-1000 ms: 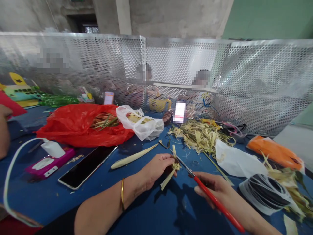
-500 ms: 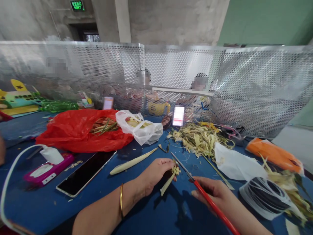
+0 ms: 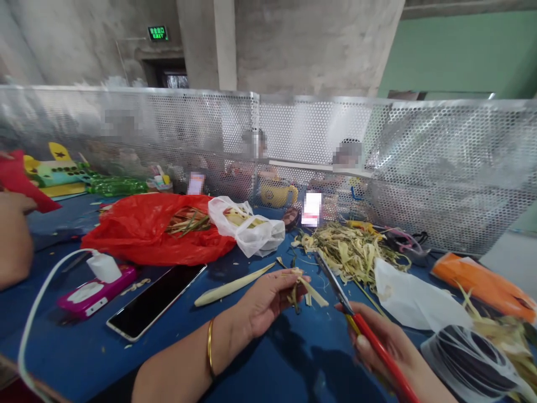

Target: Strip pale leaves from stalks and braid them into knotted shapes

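Observation:
Dried, pale plant strips (image 3: 314, 292), like corn husk, are pinched between the thumb and fingers of my left hand (image 3: 266, 299); loose ends stick out to the right, and a darker bit hangs below. My right hand (image 3: 375, 330) is wrapped around long red-handled scissors (image 3: 333, 280), whose blades point up and away. The blades are apart from the strips, just to their right. Left of my left hand, a long pale rolled husk (image 3: 232, 286) lies on the blue tabletop (image 3: 180, 358).
Shredded husk (image 3: 348, 249) lies beyond the scissors. A red bag (image 3: 126, 229), white bag (image 3: 264, 235), phone (image 3: 155, 302) and purple power strip (image 3: 96, 296) sit leftward. At right are a wire spool (image 3: 470, 361) and orange packet (image 3: 482, 285). A perforated screen (image 3: 310, 129) stands behind.
My left hand has turned, and the held strips now point right. The scissors have moved right, away from the strips. At far left, another person's arm with a red item has come into view.

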